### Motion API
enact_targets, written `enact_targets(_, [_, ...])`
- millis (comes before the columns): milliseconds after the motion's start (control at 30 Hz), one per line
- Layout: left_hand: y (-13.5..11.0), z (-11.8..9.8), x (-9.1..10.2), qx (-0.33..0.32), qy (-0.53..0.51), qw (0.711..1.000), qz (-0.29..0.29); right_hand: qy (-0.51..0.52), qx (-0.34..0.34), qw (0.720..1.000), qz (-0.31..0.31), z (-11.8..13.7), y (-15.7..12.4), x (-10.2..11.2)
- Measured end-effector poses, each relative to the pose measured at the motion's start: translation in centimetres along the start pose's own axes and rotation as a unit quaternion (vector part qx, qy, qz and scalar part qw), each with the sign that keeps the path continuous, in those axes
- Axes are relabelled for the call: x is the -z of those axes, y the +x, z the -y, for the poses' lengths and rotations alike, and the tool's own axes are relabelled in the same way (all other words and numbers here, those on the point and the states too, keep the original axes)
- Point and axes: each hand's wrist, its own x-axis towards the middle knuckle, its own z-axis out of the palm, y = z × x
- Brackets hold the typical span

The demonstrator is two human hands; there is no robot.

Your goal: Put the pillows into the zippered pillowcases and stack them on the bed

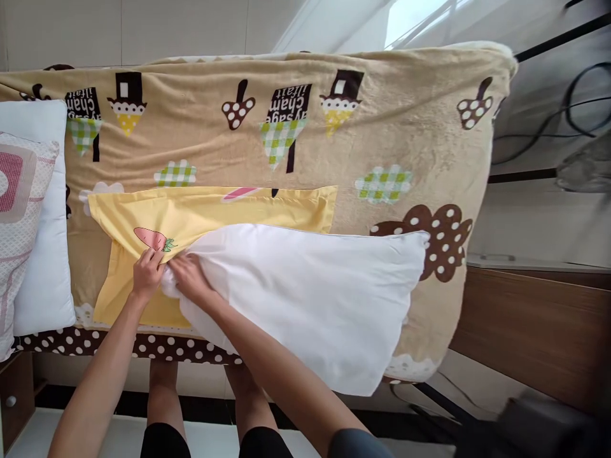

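A yellow pillowcase (267, 207) with a printed pink carrot lies on the bed. My left hand (149, 272) is closed on the pillowcase beside that print. Just to its right, my right hand (188, 275) grips the bunched end of a white pillow (305, 286). The two hands are close together, where the pillow meets the yellow cloth. The pillow's wide end spreads to the right and hangs over the near edge of the bed. Folds hide my right fingertips and how far the pillow's end is inside the case.
The bed is covered by a beige patterned blanket (405, 95). At the left lie a white pillow (48, 280) and a patterned pillow (23, 254). A wooden panel (534, 324) and black cables (539, 135) are beyond the right end. A drawer (16, 397) is at lower left.
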Motion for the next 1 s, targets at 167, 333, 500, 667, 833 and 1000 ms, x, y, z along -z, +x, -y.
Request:
enact_targets(167, [-0.4, -1.1, -0.1, 0.014, -0.048, 0.998, -0.042, 0.012, -0.132, 0.980, -0.151, -0.1, 0.3, -0.8])
enact_targets(333, [-0.2, -2.0, 0.5, 0.034, -0.047, 0.998, -0.011, 0.038, -0.013, 0.995, -0.093, 0.8, 3.1, -2.7])
enact_targets(500, [-1.4, -0.8, -0.4, 0.041, 0.007, 0.998, 0.053, 0.024, -0.049, 0.994, -0.092, -0.3, 4.3, -1.7])
enact_targets(667, [-2.6, 0.4, -1.7, 0.096, 0.041, 0.994, 0.033, 0.008, 0.019, 0.996, -0.081, 1.9, -1.6, 0.1])
enact_targets(833, [-2.2, 0.4, -1.7, 0.086, 0.030, 0.994, 0.056, -0.045, -0.038, 0.994, -0.088, 2.8, -8.9, -2.9])
enact_targets(1000, [-0.9, 0.1, -0.3, 0.106, -0.048, 0.988, 0.101, -0.060, -0.097, 0.988, -0.101, -1.4, -6.5, -4.4])
